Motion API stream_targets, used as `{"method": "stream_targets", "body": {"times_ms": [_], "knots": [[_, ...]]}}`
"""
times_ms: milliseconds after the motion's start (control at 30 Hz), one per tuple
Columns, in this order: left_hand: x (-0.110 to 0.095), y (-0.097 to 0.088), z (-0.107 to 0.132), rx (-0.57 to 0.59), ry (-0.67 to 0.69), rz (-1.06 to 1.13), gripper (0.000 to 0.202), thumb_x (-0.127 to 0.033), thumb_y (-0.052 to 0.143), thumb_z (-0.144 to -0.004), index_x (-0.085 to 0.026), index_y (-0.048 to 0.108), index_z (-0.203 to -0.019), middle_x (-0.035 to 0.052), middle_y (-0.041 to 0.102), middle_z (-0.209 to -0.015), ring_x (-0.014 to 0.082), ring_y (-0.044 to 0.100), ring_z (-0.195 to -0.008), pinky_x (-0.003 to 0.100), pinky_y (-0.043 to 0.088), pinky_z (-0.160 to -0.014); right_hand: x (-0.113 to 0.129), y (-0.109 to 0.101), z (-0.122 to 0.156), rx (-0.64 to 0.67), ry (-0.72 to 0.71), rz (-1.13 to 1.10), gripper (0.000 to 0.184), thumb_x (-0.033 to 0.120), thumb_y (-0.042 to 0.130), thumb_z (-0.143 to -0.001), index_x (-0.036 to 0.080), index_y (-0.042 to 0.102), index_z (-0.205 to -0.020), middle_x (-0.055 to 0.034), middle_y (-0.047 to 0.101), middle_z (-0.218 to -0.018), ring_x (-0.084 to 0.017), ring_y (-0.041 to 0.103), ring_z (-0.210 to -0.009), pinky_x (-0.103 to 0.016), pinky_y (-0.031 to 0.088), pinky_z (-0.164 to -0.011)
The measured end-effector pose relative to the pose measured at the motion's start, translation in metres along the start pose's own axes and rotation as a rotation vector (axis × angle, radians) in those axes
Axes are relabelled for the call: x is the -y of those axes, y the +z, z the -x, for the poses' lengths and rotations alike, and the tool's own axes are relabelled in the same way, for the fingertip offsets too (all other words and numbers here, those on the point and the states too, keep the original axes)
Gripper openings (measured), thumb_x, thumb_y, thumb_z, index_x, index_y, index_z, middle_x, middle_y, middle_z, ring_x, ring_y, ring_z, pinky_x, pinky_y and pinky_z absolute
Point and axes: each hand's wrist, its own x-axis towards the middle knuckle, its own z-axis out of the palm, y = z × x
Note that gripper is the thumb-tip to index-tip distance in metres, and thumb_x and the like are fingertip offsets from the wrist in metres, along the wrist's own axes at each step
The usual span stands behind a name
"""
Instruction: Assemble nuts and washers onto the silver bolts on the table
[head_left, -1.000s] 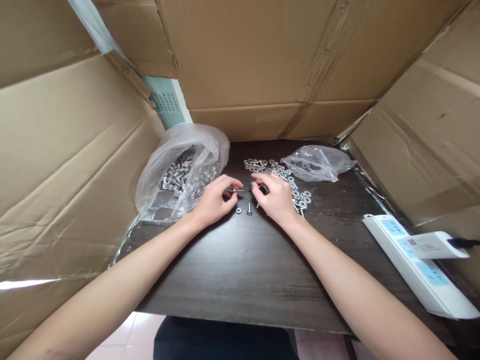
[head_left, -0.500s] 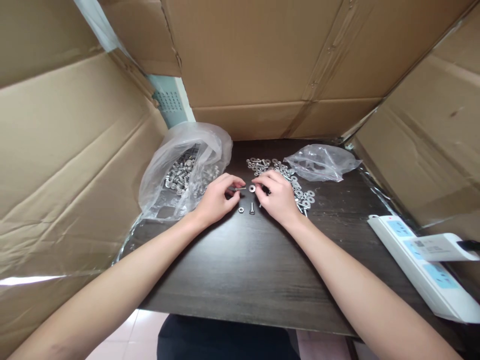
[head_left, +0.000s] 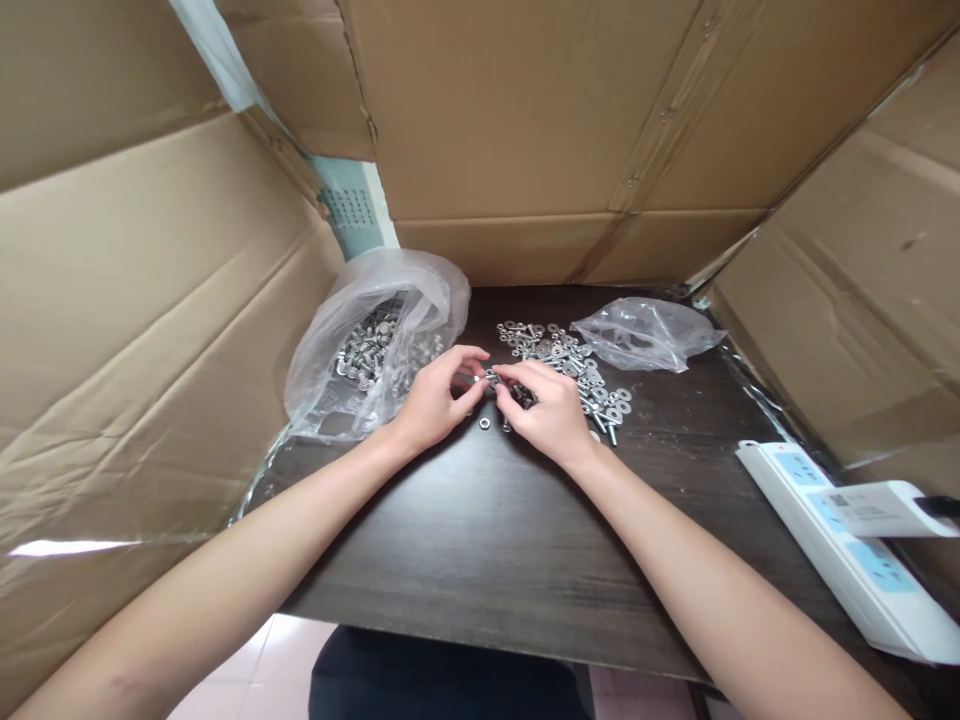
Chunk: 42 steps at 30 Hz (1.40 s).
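Observation:
In the middle of the table my left hand (head_left: 437,398) pinches a small bolt (head_left: 480,379), its shank pointing right. My right hand (head_left: 550,408) is closed in a pinch at the bolt's tip, on what looks like a small metal washer (head_left: 492,374); fingers partly cover it. The two hands' fingertips nearly meet. Just below them a nut (head_left: 484,424) lies on the table, and beside it a second bolt (head_left: 506,424) is partly hidden by my right fingers.
Behind my right hand spreads a pile of bolts, nuts and washers (head_left: 574,362). A clear plastic bag (head_left: 649,330) lies beyond it. At left stands an open plastic bag (head_left: 315,340) of bolts. A white power strip (head_left: 840,550) sits at right. Cardboard walls (head_left: 525,120) surround the table.
My right hand has moved left, bringing the washer to the end of the bolt in my left hand. The view has shifted slightly.

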Motion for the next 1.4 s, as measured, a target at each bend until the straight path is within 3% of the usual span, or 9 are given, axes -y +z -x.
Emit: {"method": "stream_targets", "body": {"times_ms": [433, 833, 1067, 1133, 1267, 1400], "knots": [[-0.002, -0.003, -0.001, 0.016, -0.056, 0.04, 0.021, -0.023, 0.068, -0.096, -0.017, 0.063, -0.116, 0.0066, 0.071, -0.101, 0.0168, 0.072, -0.091, 0.028, 0.06, -0.081, -0.003, 0.001, 0.002, 0.044, 0.096, -0.07, 0.021, 0.021, 0.062, -0.096, 0.02, 0.076, -0.111, -0.0059, 0.076, -0.096, -0.019, 0.071, -0.079, -0.036, 0.061, -0.077], [-0.006, -0.004, -0.001, 0.024, -0.05, 0.041, 0.02, -0.023, 0.07, -0.094, -0.018, 0.066, -0.113, 0.0071, 0.074, -0.102, 0.0175, 0.073, -0.091, 0.028, 0.06, -0.079, -0.003, 0.001, 0.0, 0.086, 0.057, -0.124, 0.019, 0.023, 0.062, -0.098, 0.019, 0.076, -0.111, -0.0068, 0.075, -0.099, -0.019, 0.07, -0.083, -0.034, 0.059, -0.077], [-0.004, -0.005, -0.004, -0.094, -0.208, 0.154, 0.021, -0.029, 0.072, -0.092, -0.018, 0.067, -0.109, 0.006, 0.074, -0.099, 0.0174, 0.073, -0.088, 0.027, 0.062, -0.075, 0.0, -0.001, -0.001, 0.109, 0.035, 0.005, 0.042, 0.018, 0.056, -0.095, 0.023, 0.062, -0.137, -0.0076, 0.074, -0.111, -0.026, 0.066, -0.101, -0.046, 0.053, -0.095], [0.0, -0.006, -0.007, -0.159, -0.268, 0.227, 0.023, -0.031, 0.072, -0.09, -0.017, 0.065, -0.107, 0.0061, 0.072, -0.101, 0.0168, 0.073, -0.086, 0.026, 0.062, -0.069, 0.004, -0.004, -0.002, 0.116, 0.007, 0.07, 0.038, 0.017, 0.056, -0.091, 0.021, 0.066, -0.127, -0.0083, 0.074, -0.107, -0.026, 0.064, -0.098, -0.045, 0.051, -0.091], [0.004, -0.007, -0.011, -0.232, -0.362, 0.366, 0.029, -0.033, 0.076, -0.085, -0.017, 0.064, -0.105, 0.0058, 0.071, -0.101, 0.0175, 0.072, -0.088, 0.024, 0.061, -0.065, 0.013, -0.009, -0.002, 0.242, -0.13, 0.173, 0.01, 0.02, 0.061, -0.082, 0.02, 0.069, -0.088, -0.0046, 0.07, -0.085, -0.024, 0.057, -0.085, -0.044, 0.04, -0.082], [0.003, -0.007, -0.011, -0.18, -0.459, 0.491, 0.036, -0.038, 0.078, -0.083, -0.017, 0.063, -0.108, 0.0051, 0.072, -0.093, 0.018, 0.073, -0.085, 0.023, 0.059, -0.062, 0.017, -0.008, 0.001, 0.375, -0.203, 0.183, 0.005, 0.019, 0.062, -0.079, 0.02, 0.067, -0.082, -0.0025, 0.07, -0.081, -0.022, 0.054, -0.085, -0.043, 0.034, -0.085]]}}
